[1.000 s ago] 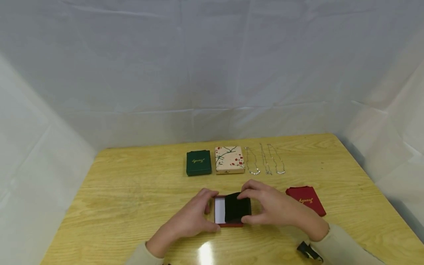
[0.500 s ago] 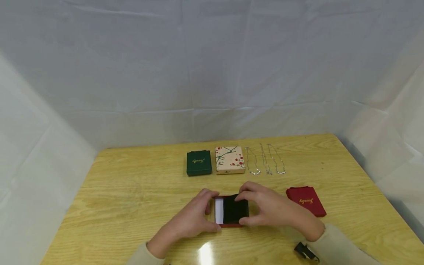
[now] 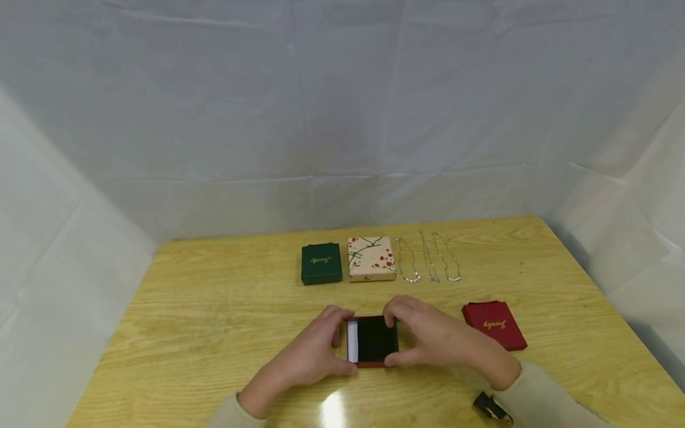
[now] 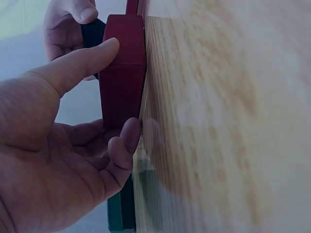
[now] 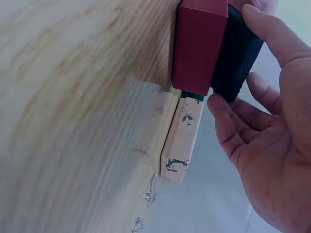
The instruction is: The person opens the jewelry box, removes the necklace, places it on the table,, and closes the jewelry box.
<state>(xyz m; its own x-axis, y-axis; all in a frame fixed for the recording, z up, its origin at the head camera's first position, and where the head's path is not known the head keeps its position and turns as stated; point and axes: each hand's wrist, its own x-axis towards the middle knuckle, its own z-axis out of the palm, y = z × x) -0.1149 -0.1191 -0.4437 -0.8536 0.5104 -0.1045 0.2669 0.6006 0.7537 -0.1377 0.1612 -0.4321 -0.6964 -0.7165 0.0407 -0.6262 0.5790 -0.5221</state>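
A red box base (image 4: 124, 73) stands low at the table, its open side up. My left hand (image 3: 316, 345) grips its left end, thumb on the near wall and fingers at the far wall. Over the box's right part lies a black foam pad (image 3: 377, 339); a strip of white interior (image 3: 352, 342) shows at the left. My right hand (image 3: 436, 333) pinches the pad between thumb and fingers. In the right wrist view the pad's right end stands above the box rim, tilted. A red box lid (image 3: 497, 325) with gold lettering lies beyond my right forearm.
At the back of the wooden table (image 3: 225, 291) sit a green jewelry box (image 3: 321, 263) and a cream floral box (image 3: 371, 258). Several silver chains, one a necklace (image 3: 453, 277), lie to their right. White sheeting (image 3: 342, 119) hangs behind and at both sides.
The black pad has shifted left and down into the box, so the white strip is narrower. My right hand moved slightly left with it; my left hand stays put.
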